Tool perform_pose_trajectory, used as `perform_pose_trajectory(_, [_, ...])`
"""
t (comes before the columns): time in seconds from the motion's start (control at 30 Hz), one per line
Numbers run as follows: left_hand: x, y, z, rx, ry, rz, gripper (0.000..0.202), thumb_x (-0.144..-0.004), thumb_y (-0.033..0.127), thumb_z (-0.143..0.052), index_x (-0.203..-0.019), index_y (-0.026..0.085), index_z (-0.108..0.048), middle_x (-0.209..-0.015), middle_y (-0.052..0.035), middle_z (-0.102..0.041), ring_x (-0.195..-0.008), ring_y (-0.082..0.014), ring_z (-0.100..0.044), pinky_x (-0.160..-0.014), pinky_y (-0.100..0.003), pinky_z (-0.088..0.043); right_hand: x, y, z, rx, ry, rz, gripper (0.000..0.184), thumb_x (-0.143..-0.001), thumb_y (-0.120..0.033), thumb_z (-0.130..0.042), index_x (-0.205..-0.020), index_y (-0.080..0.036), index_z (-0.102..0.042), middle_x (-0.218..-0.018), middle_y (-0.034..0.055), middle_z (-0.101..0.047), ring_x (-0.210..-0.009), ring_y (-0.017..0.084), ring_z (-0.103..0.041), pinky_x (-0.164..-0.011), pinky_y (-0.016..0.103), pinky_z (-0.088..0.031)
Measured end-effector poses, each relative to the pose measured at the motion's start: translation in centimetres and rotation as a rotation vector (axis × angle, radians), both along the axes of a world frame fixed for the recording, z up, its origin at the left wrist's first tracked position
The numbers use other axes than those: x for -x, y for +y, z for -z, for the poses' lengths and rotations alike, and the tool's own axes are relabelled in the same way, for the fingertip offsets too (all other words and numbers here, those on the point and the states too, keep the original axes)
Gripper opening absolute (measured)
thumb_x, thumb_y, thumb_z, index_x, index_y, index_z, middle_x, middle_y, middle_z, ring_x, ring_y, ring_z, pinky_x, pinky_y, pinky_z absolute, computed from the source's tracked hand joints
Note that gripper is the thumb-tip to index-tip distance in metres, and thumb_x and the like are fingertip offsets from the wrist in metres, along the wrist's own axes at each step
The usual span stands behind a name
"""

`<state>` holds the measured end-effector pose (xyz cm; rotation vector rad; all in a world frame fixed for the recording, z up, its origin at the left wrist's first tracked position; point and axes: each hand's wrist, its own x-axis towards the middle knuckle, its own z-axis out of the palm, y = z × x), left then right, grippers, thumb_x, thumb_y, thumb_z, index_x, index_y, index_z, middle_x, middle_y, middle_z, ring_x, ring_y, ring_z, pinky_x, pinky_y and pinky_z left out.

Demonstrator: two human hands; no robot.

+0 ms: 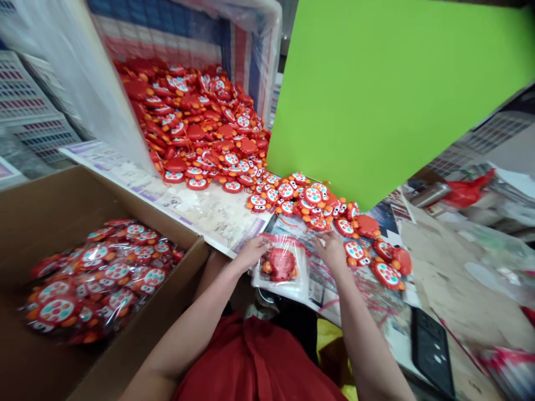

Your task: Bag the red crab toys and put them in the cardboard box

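Note:
A clear plastic bag [297, 281] with a red crab-shaped toy [281, 264] inside lies on a stack of similar bags at the table's front edge. My left hand [252, 252] pinches the bag's upper left corner between thumb and fingers. To the right of the bag, my right hand [332, 252] hovers just in front of the loose toys [314, 195], its fingers curved and a little apart. Nothing shows between them. The toys have orange claws, big eyes and white bellies with coloured dots.
A large heap of the same toys [196, 122] spills from a plastic-lined container [273, 55] at the back. A green panel [376, 83] stands behind the table. On the left, a cardboard box [167, 209] holds bagged toys [112, 273]. A black phone [432, 348] lies at the right.

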<state>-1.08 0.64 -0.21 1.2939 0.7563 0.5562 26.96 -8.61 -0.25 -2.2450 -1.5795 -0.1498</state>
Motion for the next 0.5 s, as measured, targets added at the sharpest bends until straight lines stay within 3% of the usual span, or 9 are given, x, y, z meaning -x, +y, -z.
perform_pose_trajectory(0.1, [0.3,-0.4,-0.6,0.059,-0.012,-0.011,0.030,-0.077,0.044,-0.067,-0.089,0.018,-0.057,-0.078,-0.0002,-0.060,-0.066,-0.0131,-0.057,-0.058,-0.023,-0.046,0.6,-0.1,1.1,0.189,-0.064,0.077,0.040,-0.091,-0.039,-0.047,-0.111,-0.015,-0.072,-0.096,0.0168,-0.069,-0.094,0.030,-0.063,-0.088,0.044,-0.047])
perform_pose_trajectory(0.17, [0.6,-0.5,-1.0,0.057,-0.020,-0.017,0.031,-0.077,0.045,-0.067,-0.089,0.018,-0.057,-0.080,-0.0008,-0.061,-0.068,-0.0131,-0.058,-0.056,-0.021,-0.044,0.2,-0.1,1.6,0.247,-0.075,0.174,0.040,-0.092,-0.037,-0.048,-0.123,-0.020,-0.066,-0.108,0.0170,-0.068,-0.104,0.033,-0.061,-0.091,0.049,-0.045])
perform_pose_trajectory(0.27, [0.8,-0.8,-1.6,0.050,-0.041,-0.020,0.029,-0.078,0.043,-0.067,-0.089,0.017,-0.057,-0.085,-0.0022,-0.063,-0.072,-0.0136,-0.059,-0.056,-0.020,-0.044,-0.9,0.0,1.8,0.243,-0.101,0.260,0.042,-0.089,-0.039,-0.054,-0.128,-0.028,-0.063,-0.141,0.0163,-0.051,-0.131,0.042,-0.042,-0.100,0.064,-0.032])
perform_pose_trajectory(0.33, [0.9,-0.9,-1.9,0.059,-0.040,-0.023,0.029,-0.078,0.042,-0.066,-0.089,0.017,-0.056,-0.088,-0.0027,-0.064,-0.075,-0.0142,-0.060,-0.056,-0.020,-0.044,-1.9,0.1,1.4,0.211,-0.081,0.273,0.044,-0.087,-0.041,-0.056,-0.129,-0.029,-0.062,-0.151,0.0152,-0.038,-0.138,0.045,-0.030,-0.103,0.069,-0.026])
perform_pose_trajectory(0.43, [0.9,-1.0,-1.9,0.065,-0.026,-0.022,0.031,-0.077,0.043,-0.066,-0.089,0.017,-0.056,-0.091,-0.0036,-0.065,-0.078,-0.0156,-0.061,-0.056,-0.020,-0.043,-3.5,0.3,0.4,0.071,-0.008,0.399,0.057,-0.085,-0.030,-0.052,-0.142,-0.027,-0.050,-0.156,0.0165,-0.030,-0.139,0.044,-0.030,-0.103,0.065,-0.030])
perform_pose_trajectory(0.5, [0.9,-0.9,-1.8,0.055,-0.022,-0.024,0.033,-0.076,0.045,-0.066,-0.089,0.017,-0.056,-0.092,-0.0044,-0.066,-0.079,-0.0167,-0.061,-0.056,-0.021,-0.042,-4.6,0.3,-0.4,0.058,0.060,0.409,0.062,-0.081,-0.023,-0.051,-0.143,-0.024,-0.048,-0.153,0.0174,-0.035,-0.137,0.042,-0.036,-0.103,0.061,-0.034])
